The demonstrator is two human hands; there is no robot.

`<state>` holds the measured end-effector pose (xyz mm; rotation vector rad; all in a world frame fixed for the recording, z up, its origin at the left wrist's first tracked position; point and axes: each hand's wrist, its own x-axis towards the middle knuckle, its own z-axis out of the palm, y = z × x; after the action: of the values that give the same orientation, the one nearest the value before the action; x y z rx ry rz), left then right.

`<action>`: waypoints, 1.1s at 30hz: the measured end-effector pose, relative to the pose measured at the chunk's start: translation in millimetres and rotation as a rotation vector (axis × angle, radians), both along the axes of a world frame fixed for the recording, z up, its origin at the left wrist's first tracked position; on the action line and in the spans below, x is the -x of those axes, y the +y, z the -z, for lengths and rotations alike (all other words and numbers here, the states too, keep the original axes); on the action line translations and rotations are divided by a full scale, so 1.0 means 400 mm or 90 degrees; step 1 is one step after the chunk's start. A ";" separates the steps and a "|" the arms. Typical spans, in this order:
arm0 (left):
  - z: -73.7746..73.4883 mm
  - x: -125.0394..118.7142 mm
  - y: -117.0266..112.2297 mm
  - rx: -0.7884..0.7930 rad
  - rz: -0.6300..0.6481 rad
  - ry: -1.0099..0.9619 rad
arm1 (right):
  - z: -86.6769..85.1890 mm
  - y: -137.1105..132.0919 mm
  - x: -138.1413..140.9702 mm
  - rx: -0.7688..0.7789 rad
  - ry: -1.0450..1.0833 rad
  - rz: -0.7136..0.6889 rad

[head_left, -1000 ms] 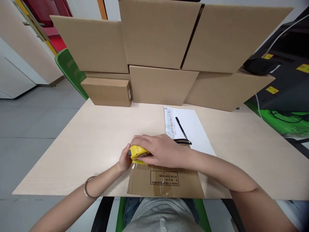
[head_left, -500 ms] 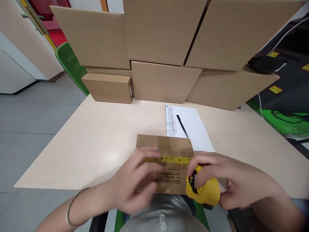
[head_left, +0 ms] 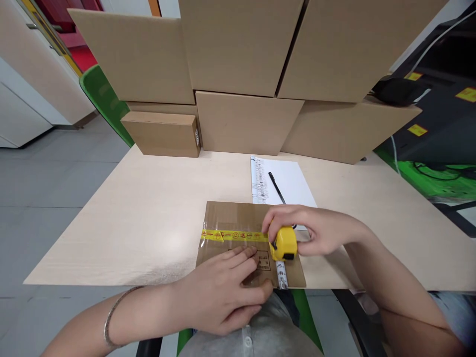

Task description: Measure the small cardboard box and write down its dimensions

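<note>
In the head view a cardboard box [head_left: 238, 215] with a strip of yellow printed tape lies at the front edge of the table. My right hand [head_left: 320, 228] is wrapped round a yellow tape measure [head_left: 284, 244] on the box's right part. A short length of its blade [head_left: 281, 275] is out and runs toward me, down to the box's near edge. My left hand [head_left: 234, 287] lies over the near left part of the box, fingers stretched out on the top face. Its thumb side is close to the blade's end; whether it touches the blade I cannot tell.
Beyond the box, a black pen [head_left: 277, 188] lies on a printed sheet of paper [head_left: 297, 181]. A small closed carton [head_left: 159, 134] stands at the back left. Large cardboard panels [head_left: 245, 124] rise along the back. A green chair [head_left: 104, 104] is behind the table's left side.
My right hand has moved the tape measure left onto the box, and a piece of blade now shows. My left hand has come down onto the box and shifted right.
</note>
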<state>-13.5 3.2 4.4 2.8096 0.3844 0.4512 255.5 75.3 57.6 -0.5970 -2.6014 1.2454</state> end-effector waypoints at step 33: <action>0.011 -0.022 -0.017 -0.045 -0.031 -0.031 | -0.003 0.037 0.002 0.026 -0.087 0.051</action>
<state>-4.5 -3.7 -0.1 2.8556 0.4365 0.5532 254.8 90.2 58.6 -0.8126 -2.6359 1.2787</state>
